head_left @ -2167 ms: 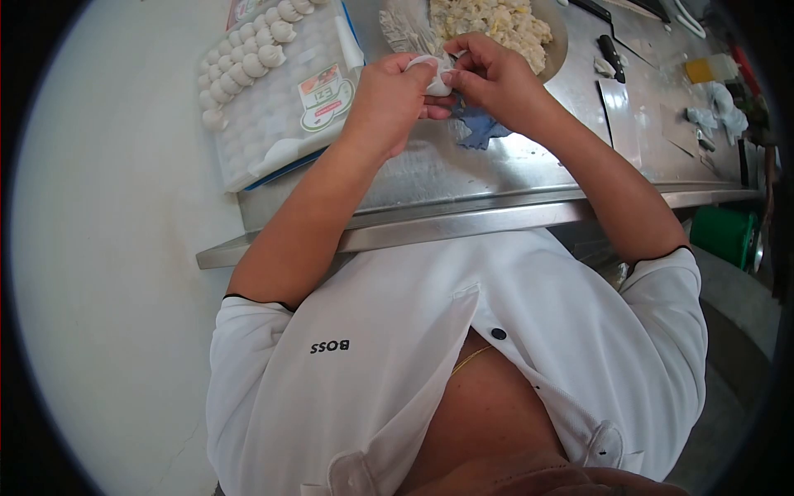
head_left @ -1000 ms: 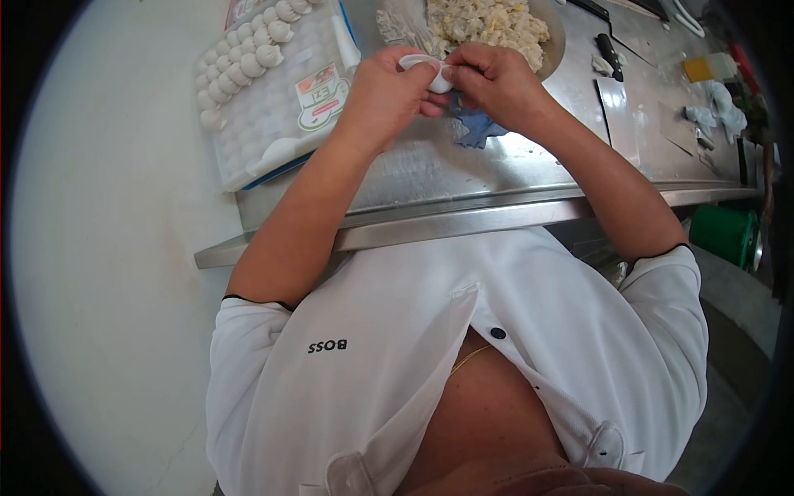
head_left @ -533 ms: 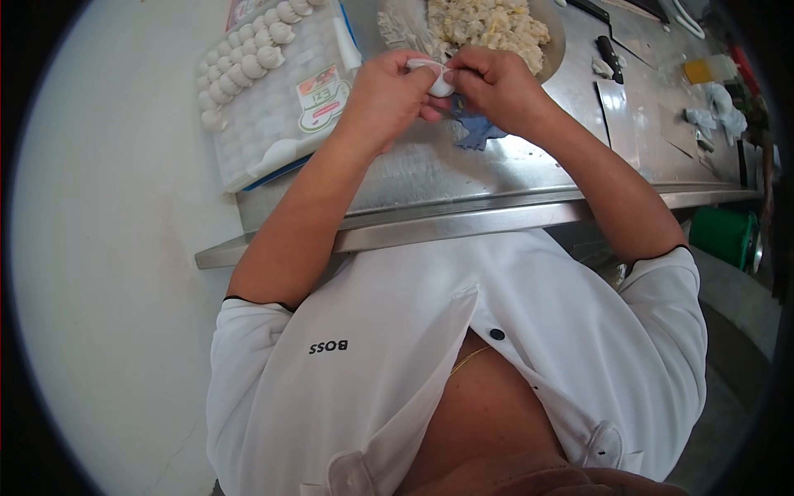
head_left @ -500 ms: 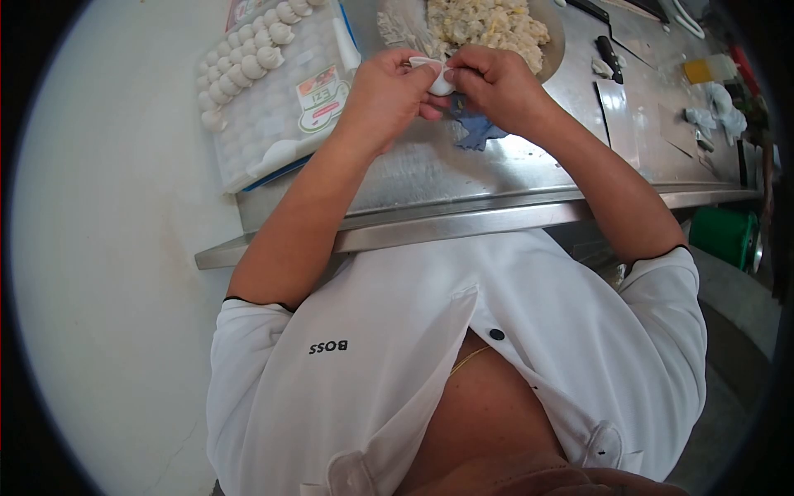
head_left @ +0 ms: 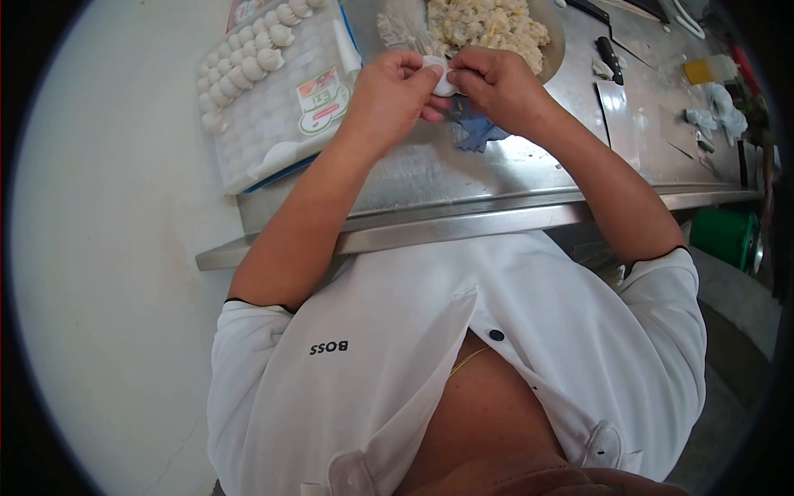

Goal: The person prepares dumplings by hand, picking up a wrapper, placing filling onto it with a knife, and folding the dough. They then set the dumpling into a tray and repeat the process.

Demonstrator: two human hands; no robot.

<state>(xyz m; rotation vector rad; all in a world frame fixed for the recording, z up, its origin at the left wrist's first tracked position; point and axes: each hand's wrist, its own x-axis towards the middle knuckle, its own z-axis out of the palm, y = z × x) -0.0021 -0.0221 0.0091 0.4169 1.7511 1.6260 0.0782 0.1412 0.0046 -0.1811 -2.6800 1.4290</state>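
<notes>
A small white dumpling (head_left: pixel 441 81) is between my two hands, over the near side of the metal counter. My left hand (head_left: pixel 399 91) is closed, its thumb and fingers around the dumpling's left side. The fingers of my right hand (head_left: pixel 495 83) pinch its right edge. Just beyond them stands a metal bowl (head_left: pixel 556 43) of chunky pale filling (head_left: pixel 488 26). Left of the bowl, thin white wrappers (head_left: pixel 403 31) lie partly hidden by my left hand. To the left, rows of finished dumplings (head_left: pixel 248 62) sit on a plastic dimpled tray (head_left: pixel 273 124).
A blue cloth (head_left: pixel 477 132) lies on the steel counter (head_left: pixel 397 182) below my hands. To the right are a cleaver (head_left: pixel 617 120), a bottle of yellow liquid (head_left: pixel 710 69) and crumpled plastic (head_left: pixel 721 109). A green container (head_left: pixel 721 236) stands below the counter's right end.
The dumpling has turned slightly between my fingers and its edge looks more closed up. My arms have barely moved.
</notes>
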